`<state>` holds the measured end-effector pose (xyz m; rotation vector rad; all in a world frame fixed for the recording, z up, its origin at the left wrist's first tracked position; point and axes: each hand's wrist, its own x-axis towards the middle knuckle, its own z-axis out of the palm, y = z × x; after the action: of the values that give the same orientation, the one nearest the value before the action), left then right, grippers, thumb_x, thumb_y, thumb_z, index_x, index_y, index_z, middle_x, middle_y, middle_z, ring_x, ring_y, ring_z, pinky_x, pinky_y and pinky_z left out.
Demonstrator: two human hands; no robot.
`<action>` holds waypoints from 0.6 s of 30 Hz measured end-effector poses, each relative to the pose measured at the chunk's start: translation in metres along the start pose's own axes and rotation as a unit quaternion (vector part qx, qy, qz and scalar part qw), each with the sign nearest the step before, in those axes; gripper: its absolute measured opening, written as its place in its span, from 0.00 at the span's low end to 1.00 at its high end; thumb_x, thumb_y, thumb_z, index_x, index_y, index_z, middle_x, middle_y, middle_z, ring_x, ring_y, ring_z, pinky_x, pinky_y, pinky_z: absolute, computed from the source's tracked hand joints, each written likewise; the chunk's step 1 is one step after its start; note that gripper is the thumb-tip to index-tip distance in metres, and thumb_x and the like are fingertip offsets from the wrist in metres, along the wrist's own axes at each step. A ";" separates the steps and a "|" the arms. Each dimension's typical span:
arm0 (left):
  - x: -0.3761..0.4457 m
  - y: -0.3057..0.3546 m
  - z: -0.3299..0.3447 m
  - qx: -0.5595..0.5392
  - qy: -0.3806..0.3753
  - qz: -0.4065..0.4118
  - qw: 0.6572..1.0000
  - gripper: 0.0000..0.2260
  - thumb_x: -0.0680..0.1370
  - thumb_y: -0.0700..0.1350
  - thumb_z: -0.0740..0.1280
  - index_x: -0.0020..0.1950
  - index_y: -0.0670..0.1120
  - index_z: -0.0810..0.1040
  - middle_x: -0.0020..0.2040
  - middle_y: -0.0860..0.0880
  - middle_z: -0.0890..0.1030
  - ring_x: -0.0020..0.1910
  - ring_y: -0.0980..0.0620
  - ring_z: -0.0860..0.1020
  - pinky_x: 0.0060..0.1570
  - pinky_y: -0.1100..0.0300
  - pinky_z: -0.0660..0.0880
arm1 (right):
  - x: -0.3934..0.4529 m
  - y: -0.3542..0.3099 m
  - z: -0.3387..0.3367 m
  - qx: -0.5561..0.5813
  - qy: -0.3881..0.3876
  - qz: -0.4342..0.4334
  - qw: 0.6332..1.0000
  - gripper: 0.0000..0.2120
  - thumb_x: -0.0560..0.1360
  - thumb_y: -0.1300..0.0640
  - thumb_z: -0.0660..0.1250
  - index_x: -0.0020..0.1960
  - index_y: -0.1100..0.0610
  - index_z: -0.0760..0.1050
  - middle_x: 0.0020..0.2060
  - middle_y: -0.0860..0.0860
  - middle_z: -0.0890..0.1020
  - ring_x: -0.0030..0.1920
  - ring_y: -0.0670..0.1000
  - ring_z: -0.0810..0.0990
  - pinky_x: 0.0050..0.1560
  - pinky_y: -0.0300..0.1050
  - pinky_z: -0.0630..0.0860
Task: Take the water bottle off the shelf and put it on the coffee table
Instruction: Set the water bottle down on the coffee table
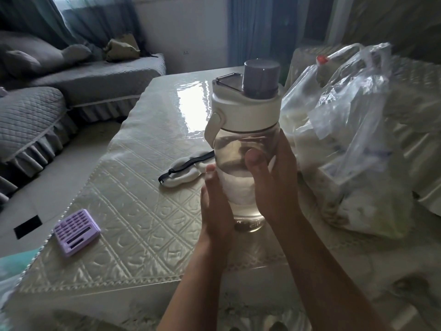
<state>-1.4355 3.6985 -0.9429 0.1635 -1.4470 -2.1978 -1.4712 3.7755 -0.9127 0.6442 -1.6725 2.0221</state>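
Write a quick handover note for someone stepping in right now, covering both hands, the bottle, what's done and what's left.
Left hand: wrapped on the water bottle, low on its left side.
Right hand: wrapped on its right side.
Bottle: upright, capped, off the shelf, at the coffee table, between the eye mask and the plastic bag. Whether its base touches cannot be told.
Left: make sure it stands, then let go.

Water bottle (245, 130) on coffee table (133, 199), between eye mask (183, 172) left, plastic bag (353, 139) right.

Bare forearms (322, 271) (no sleeves, rings or watch).
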 end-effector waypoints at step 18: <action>0.002 0.005 0.002 0.042 0.011 0.013 0.999 0.27 0.87 0.57 0.48 0.48 0.63 0.88 0.51 0.55 0.89 0.57 0.54 0.86 0.57 0.56 0.79 | 0.000 -0.002 -0.002 -0.033 -0.007 0.000 0.999 0.40 0.69 0.23 0.62 0.61 0.57 0.75 0.47 0.44 0.83 0.49 0.38 0.81 0.53 0.39 0.76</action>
<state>-1.4359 3.6973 -0.9372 0.1962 -1.5211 -2.1087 -1.4704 3.7778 -0.9115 0.6364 -1.7393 1.9584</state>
